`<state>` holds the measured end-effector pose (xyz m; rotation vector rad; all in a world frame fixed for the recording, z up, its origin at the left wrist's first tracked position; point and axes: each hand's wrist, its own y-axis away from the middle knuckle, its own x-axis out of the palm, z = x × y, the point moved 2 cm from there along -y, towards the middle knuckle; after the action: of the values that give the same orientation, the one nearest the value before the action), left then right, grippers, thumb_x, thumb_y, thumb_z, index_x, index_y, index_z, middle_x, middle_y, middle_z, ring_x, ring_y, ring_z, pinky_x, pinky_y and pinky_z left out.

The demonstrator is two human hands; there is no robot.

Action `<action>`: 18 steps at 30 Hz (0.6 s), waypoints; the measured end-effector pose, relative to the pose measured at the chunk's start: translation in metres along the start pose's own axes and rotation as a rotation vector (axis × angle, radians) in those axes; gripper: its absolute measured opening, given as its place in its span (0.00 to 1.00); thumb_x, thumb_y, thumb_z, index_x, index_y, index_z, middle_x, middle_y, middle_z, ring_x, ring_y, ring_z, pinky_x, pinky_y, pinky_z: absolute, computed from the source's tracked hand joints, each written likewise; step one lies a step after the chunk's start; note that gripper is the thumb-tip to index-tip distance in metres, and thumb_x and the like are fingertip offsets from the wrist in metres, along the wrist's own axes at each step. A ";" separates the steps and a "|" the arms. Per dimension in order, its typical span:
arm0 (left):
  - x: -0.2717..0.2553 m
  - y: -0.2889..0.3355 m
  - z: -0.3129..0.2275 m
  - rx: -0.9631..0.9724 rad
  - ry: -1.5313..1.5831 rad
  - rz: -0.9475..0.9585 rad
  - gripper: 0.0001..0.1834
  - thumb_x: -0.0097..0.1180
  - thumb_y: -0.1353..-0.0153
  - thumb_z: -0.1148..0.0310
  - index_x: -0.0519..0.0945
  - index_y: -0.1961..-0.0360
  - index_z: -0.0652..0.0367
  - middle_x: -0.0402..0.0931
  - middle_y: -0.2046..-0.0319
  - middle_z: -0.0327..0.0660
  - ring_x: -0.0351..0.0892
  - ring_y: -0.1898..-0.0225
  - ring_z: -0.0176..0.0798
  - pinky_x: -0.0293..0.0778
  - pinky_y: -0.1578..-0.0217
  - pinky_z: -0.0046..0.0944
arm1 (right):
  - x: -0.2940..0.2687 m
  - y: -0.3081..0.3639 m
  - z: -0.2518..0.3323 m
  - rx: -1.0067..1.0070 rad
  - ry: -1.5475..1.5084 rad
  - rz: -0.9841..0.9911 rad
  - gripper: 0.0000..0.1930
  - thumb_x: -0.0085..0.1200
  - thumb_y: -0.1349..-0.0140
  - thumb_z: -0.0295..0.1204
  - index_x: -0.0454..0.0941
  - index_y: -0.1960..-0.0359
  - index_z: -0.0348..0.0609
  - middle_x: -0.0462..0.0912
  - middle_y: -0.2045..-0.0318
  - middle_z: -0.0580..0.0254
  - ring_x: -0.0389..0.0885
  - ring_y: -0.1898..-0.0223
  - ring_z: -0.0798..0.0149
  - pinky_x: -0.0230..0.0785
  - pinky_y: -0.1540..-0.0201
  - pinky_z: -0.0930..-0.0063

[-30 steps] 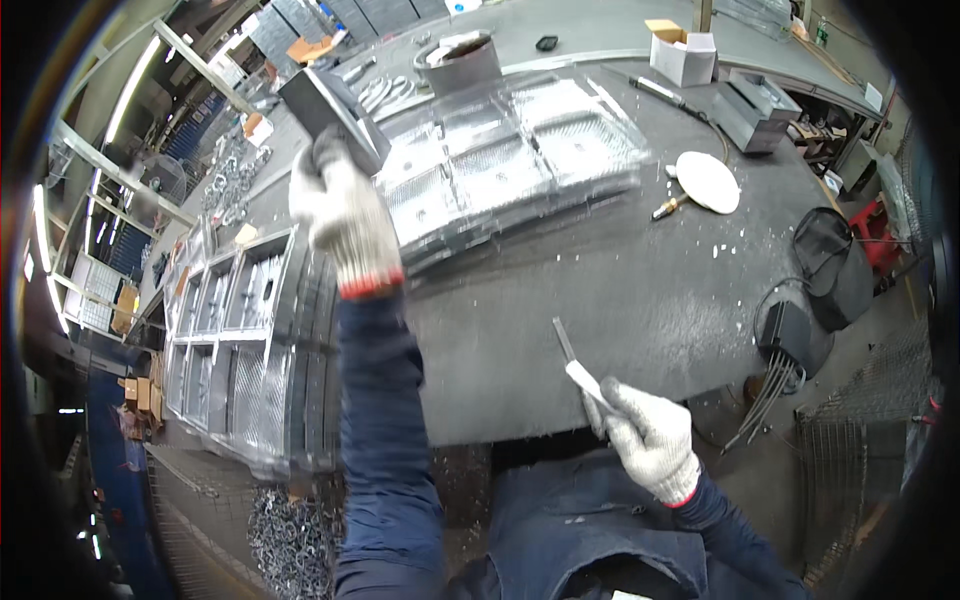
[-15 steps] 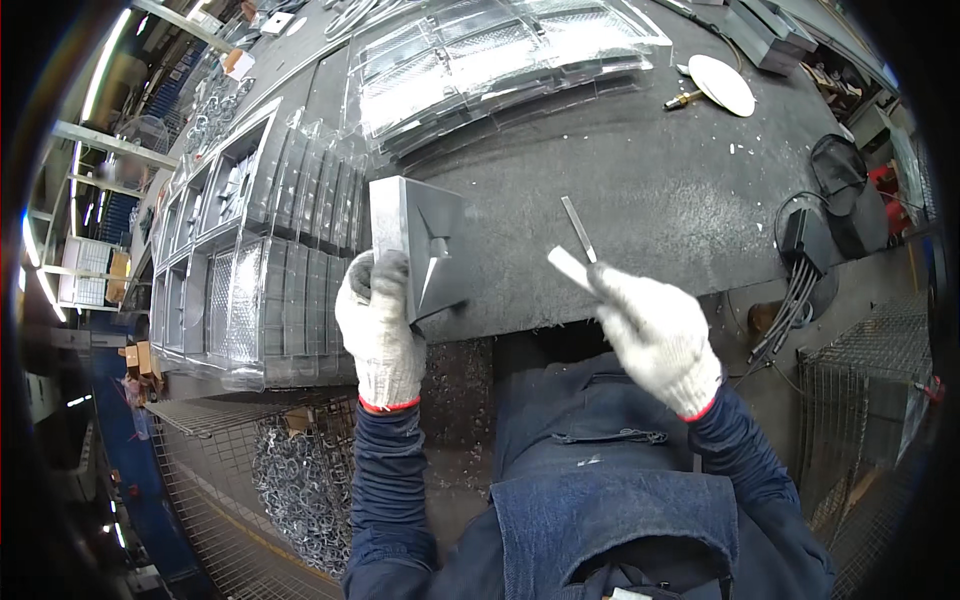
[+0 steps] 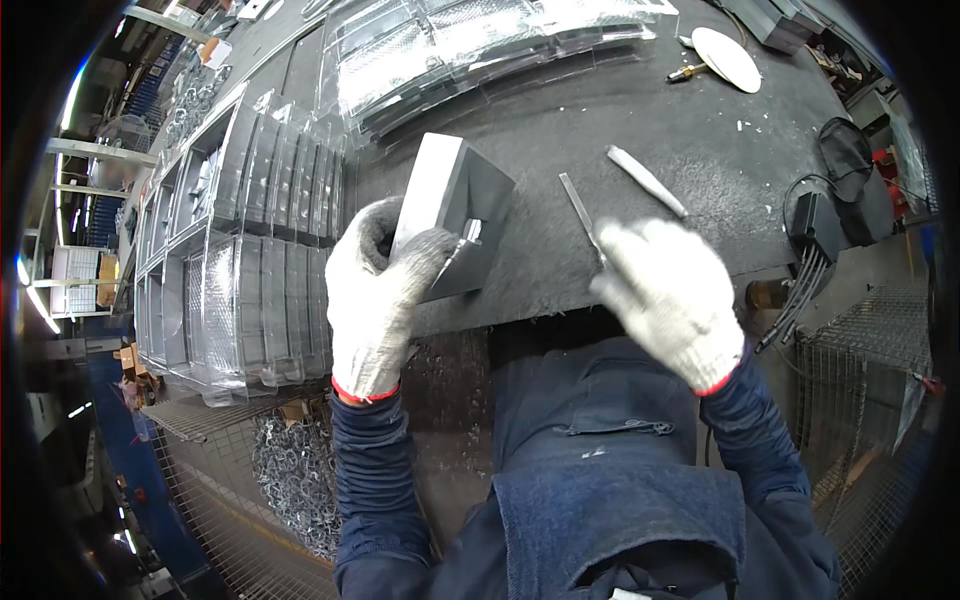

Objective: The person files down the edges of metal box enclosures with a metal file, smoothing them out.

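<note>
My left hand point(image 3: 385, 275), in a white knit glove with grey fingertips, is closed round a grey metal block-shaped part point(image 3: 455, 205). The part is tilted, with a pale flat side and a recess holding a small bright piece near my thumb. My right hand point(image 3: 675, 295), gloved the same way, hovers at the bench's front edge, its fingers blurred. Beside those fingers lies a thin flat metal file point(image 3: 578, 207), its lower end close to or under them; whether I grip it, I cannot tell. A white tapered stick-like tool point(image 3: 645, 182) rests on the bench beyond.
Clear plastic trays point(image 3: 230, 250) of metal parts are stacked at the left; more trays point(image 3: 490, 50) lie at the back. A white disc point(image 3: 726, 60) sits at the far right of the dark bench point(image 3: 540, 120). Black cables point(image 3: 790, 305) hang off the right edge.
The white tool has left my right hand and lies on the bench. My left hand has turned and tilted the metal part. My right hand has moved slightly right.
</note>
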<state>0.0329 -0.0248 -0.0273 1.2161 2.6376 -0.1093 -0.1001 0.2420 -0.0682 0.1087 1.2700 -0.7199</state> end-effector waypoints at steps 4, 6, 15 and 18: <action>0.009 -0.003 -0.003 0.094 -0.135 0.012 0.25 0.75 0.34 0.71 0.86 0.38 0.71 0.90 0.50 0.45 0.87 0.52 0.34 0.84 0.47 0.37 | 0.009 0.006 0.014 0.035 -0.032 0.171 0.32 0.78 0.39 0.35 0.83 0.33 0.46 0.86 0.53 0.55 0.89 0.58 0.53 0.82 0.54 0.58; 0.009 -0.003 -0.006 0.079 -0.107 0.045 0.26 0.75 0.38 0.72 0.87 0.39 0.72 0.90 0.52 0.46 0.88 0.53 0.36 0.84 0.48 0.38 | 0.016 0.010 0.006 0.073 -0.026 0.018 0.33 0.74 0.39 0.28 0.81 0.30 0.45 0.86 0.53 0.54 0.89 0.58 0.51 0.82 0.54 0.58; -0.009 0.001 0.012 -0.035 0.107 -0.038 0.26 0.74 0.38 0.69 0.87 0.41 0.73 0.91 0.51 0.50 0.89 0.51 0.39 0.84 0.45 0.41 | 0.014 0.030 0.000 0.231 -0.264 -0.038 0.23 0.62 0.42 0.17 0.87 0.43 0.43 0.85 0.58 0.53 0.88 0.58 0.49 0.83 0.53 0.57; -0.006 0.001 0.012 0.000 0.035 -0.042 0.27 0.75 0.39 0.68 0.87 0.41 0.73 0.91 0.51 0.50 0.89 0.51 0.40 0.83 0.45 0.42 | 0.010 0.031 0.013 0.225 -0.516 -0.052 0.16 0.62 0.42 0.16 0.88 0.53 0.42 0.85 0.62 0.53 0.90 0.63 0.50 0.84 0.58 0.59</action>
<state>0.0393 -0.0304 -0.0374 1.1732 2.6940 -0.0968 -0.0715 0.2563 -0.0823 0.0673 0.7004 -0.8682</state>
